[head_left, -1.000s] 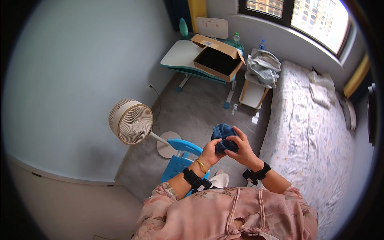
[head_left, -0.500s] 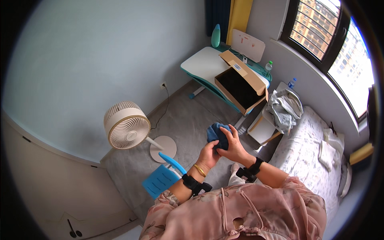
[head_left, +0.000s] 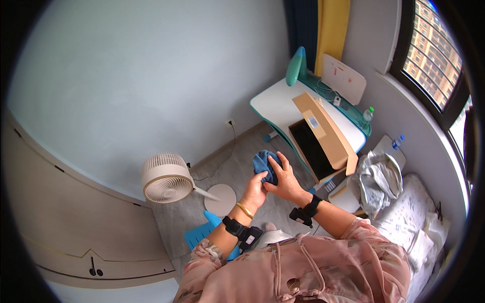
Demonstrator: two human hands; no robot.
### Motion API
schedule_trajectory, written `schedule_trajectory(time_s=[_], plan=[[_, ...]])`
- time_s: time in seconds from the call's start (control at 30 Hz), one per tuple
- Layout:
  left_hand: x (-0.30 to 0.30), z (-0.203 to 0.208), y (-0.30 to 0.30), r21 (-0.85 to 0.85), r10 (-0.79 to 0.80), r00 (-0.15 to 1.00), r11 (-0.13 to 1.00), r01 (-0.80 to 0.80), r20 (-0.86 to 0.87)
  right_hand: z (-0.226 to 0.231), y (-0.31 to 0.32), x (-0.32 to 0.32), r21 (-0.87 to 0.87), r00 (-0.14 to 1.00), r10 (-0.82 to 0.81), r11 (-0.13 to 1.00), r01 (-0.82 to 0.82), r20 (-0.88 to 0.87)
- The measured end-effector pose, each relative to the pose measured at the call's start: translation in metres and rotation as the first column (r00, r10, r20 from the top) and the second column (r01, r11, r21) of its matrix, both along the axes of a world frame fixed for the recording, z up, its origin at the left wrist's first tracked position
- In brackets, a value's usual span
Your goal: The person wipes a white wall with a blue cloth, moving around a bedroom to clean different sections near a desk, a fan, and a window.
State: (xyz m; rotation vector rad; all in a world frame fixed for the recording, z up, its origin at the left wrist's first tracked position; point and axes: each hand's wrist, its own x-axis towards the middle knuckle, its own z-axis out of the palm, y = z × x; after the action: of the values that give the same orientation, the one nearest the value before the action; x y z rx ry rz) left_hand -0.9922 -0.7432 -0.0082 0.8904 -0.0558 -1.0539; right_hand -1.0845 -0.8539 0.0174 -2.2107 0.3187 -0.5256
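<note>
A crumpled dark blue cloth (head_left: pixel 263 162) is held up in front of my body, above the grey floor. My left hand (head_left: pixel 253 191) grips its lower left side, thumb pressed against it. On the right side, my right hand (head_left: pixel 288 183) has its fingers curled over the cloth and its thumb near the left thumb. The part of the cloth under the fingers is hidden. Black bands with small boxes sit on both wrists, and a gold bracelet (head_left: pixel 245 210) circles the left one.
A white fan (head_left: pixel 165 177) stands left, its cord running to a wall socket. Behind it on the right, an open cardboard box (head_left: pixel 323 132) lies on a white-and-green desk (head_left: pixel 273 103). A blue chair (head_left: pixel 197 236) is by my left forearm. Grey clothing (head_left: pixel 379 179) hangs beside the bed (head_left: pixel 399 207).
My view has turned left, so the desk, box and bed appear farther right. Both hands still hold the blue cloth, its shape slightly altered.
</note>
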Motion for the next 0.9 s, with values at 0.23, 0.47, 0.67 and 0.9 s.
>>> schedule_trajectory(time_s=[0.23,0.47,0.67,0.9], plan=[[0.102,0.052,-0.021,-0.113,0.117,0.974,0.989,-0.096,0.192,-0.005,-0.028,0.137,0.192,0.940,0.067,0.972,-0.137,0.335],[0.220,0.102,-0.012,-0.158,0.317,0.862,0.948,-0.277,0.395,0.038,-0.037,0.290,0.855,0.920,0.150,0.338,-0.393,0.363],[0.303,0.110,-0.004,-0.215,0.516,0.746,0.855,-0.471,0.420,0.042,-0.056,0.405,0.959,0.945,0.199,0.063,-0.275,0.258],[0.393,0.107,0.005,-0.134,0.687,0.579,0.687,-0.714,0.439,0.112,-0.087,0.541,0.833,0.840,0.301,0.196,-0.518,0.451]])
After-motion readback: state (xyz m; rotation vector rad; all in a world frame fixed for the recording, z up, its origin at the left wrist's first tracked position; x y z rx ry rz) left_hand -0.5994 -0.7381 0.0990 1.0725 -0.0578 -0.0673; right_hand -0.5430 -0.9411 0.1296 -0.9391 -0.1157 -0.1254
